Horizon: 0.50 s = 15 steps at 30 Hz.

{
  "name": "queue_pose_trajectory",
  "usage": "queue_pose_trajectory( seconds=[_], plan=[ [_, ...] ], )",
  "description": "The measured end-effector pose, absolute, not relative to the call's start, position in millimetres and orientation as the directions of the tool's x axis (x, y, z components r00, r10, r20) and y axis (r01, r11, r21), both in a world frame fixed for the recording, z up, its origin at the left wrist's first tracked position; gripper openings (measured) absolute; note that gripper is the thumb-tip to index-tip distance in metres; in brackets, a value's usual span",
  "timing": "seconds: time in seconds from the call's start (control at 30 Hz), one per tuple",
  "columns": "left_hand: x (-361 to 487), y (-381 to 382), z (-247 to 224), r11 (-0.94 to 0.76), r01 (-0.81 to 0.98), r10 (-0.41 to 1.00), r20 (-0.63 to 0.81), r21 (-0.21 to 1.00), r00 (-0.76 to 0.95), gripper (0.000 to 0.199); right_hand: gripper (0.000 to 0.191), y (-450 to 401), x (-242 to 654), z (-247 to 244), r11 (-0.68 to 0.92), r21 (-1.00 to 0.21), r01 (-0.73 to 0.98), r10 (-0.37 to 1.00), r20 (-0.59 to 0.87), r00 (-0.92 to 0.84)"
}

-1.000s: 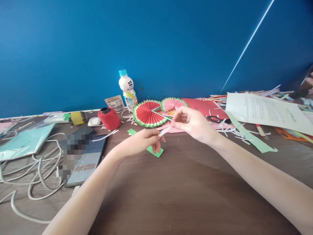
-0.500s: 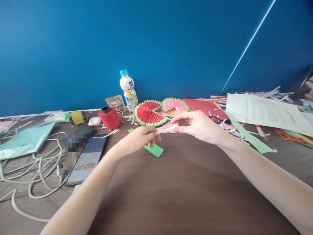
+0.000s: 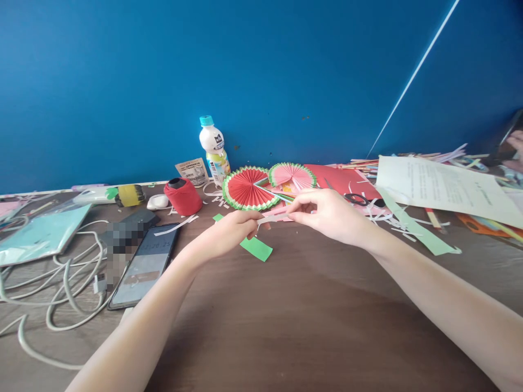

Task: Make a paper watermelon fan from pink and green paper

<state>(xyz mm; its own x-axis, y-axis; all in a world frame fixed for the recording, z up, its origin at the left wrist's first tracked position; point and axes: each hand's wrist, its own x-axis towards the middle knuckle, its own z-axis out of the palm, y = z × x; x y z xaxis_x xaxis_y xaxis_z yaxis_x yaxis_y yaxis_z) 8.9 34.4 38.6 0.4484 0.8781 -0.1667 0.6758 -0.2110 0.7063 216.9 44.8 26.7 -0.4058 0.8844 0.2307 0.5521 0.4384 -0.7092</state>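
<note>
The blue wall backs the whole layout; the bottle and the fans stand or lie close to its foot. The worktop carries the materials, mostly along its rear and sides, which leaves the hands working room at the front. The printed sheet lies at the right over other paper and strips, its near edge apparently raised by what is beneath. The phone lies flat at the left, display upward, presumably so that it can be read; the white cable lies in loose loops beside it.

The left hand and right hand are raised just in front of the fans. Each grip is narrow, closed on the pale strip: left fingers at one end, right thumb and fingers at the other. Two-ended support probably keeps the thin piece straight and limits sagging.

The red fan is spread with its pleats open, next to the smaller pink fan; both lie beyond the hands. The bottle stands near the wall, its narrow base taking little room. The red roll sits slightly tilted in front of it. The green strip lies partly under the left hand, within easy reach.
</note>
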Motion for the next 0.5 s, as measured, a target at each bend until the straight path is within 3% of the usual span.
queue_pose_trajectory(
  seconds=[0.3, 0.5],
  plan=[
    [6, 37, 34, -0.172, 0.607, 0.873, -0.166, 0.776, 0.459, 0.023, 0.013, 36, 219, 36, 0.438, -0.745, 0.503, 0.863, 0.191, -0.468],
    [3, 40, 30, -0.169, 0.561, 0.870, -0.145, 0.810, 0.471, 0.027, 0.013, 30, 220, 39, 0.478, -0.780, 0.404, 0.776, 0.160, -0.610]
  ],
)
